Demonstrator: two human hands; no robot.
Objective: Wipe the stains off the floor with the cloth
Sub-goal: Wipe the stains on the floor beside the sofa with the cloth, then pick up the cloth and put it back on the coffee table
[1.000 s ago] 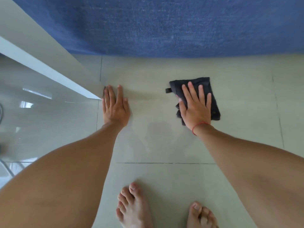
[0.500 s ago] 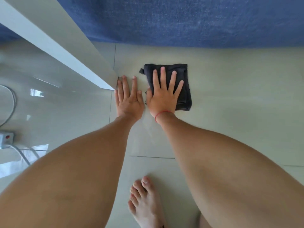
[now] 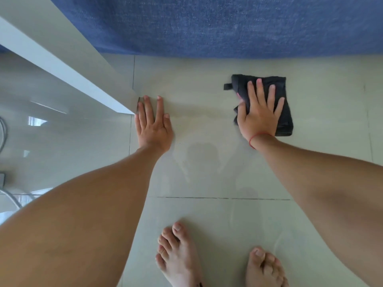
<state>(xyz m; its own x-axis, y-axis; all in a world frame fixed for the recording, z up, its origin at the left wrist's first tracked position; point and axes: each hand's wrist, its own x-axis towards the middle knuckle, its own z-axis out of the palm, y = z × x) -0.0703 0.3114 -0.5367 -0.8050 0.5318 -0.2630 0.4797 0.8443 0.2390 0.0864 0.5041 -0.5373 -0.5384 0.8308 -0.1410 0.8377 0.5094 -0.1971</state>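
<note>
Right now our right hand point(image 3: 260, 112) lies flat on the folded dark cloth point(image 3: 285, 104) at the upper right of the frame, fingers point(image 3: 260, 88) spread and pressing down rather than curled round it, while our left hand point(image 3: 153, 123) is splayed bare on the tiled floor point(image 3: 207, 224) beside the white furniture corner point(image 3: 124, 100), holding nothing. Since only the palm pins the cloth, we judge it could bunch or slide out under a hard stroke. The gloss suggests damp tile, so our bracing hand or bare feet point(image 3: 178, 255) could slip. Pushing farther up could drag the cloth onto the blue rug point(image 3: 228, 23).
</note>
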